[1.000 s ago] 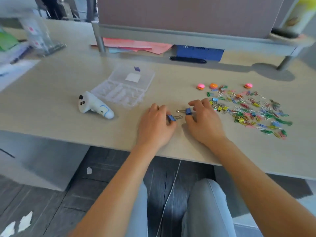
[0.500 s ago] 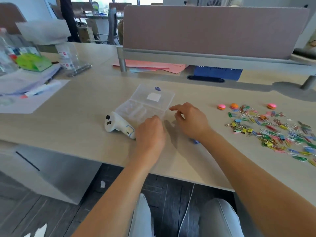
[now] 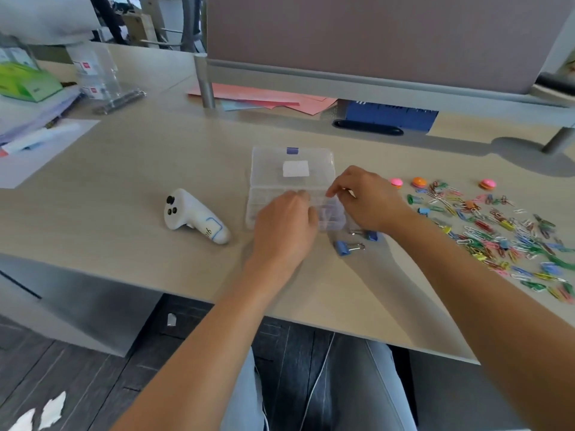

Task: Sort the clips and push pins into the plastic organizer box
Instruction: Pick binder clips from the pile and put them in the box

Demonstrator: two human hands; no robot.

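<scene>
The fingers (image 3: 303, 197) of the left hand (image 3: 284, 227) are curling over the near tray of the clear organizer box (image 3: 292, 186); whether they are gripping it I cannot tell. The right hand (image 3: 368, 199) is pinching at the tray's right edge. The box is lying open mid-counter (image 3: 124, 194), its compartments looking bare. Two blue binder clips (image 3: 345, 246) are sitting just near it. Farther right, paper clips (image 3: 497, 231) and push pins (image 3: 418, 182) are lying scattered. A white controller (image 3: 194, 216) is resting to the left.
</scene>
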